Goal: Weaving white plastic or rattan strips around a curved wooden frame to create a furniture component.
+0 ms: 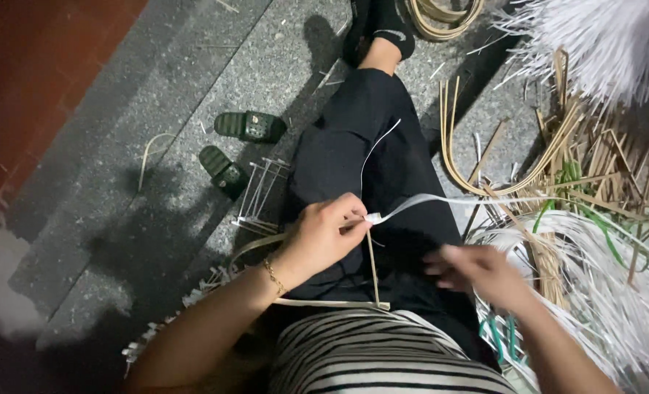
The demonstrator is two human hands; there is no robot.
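The person sat on the grey stone floor (157,95) with legs in dark trousers (368,146) stretched toward the far side and a striped shirt (368,357) showing at the near edge. The left hand (324,233), a thin gold bracelet (272,276) at its wrist, was held over the lap with its fingers (350,215) closed, pinching the end of a flat white strip (441,201) against the top of a thin pale cane stick (372,266). The strip ran from that pinch out to the right, toward the heap of material there. The stick stood nearly upright from a pale flat slat (332,303) that lay across the lap just above the shirt.

The right hand (477,273) was lower and to the right, near the thigh, and blurred; its fingers looked loosely spread, but I could not tell whether they held anything.

To the right lay a loose pile of white strips (609,292) mixed with tan cane lengths (558,153) and a few green strips (572,197). A second bundle of white strips (601,36) fanned out at the far right corner, and a coil of cane (441,18) lay beside the foot in a black sock (390,25). On the left of the legs, two dark green slippers (237,146) rested on the floor, well apart from the hands, with a small woven frame of thin sticks (262,193) just beside the nearer one.
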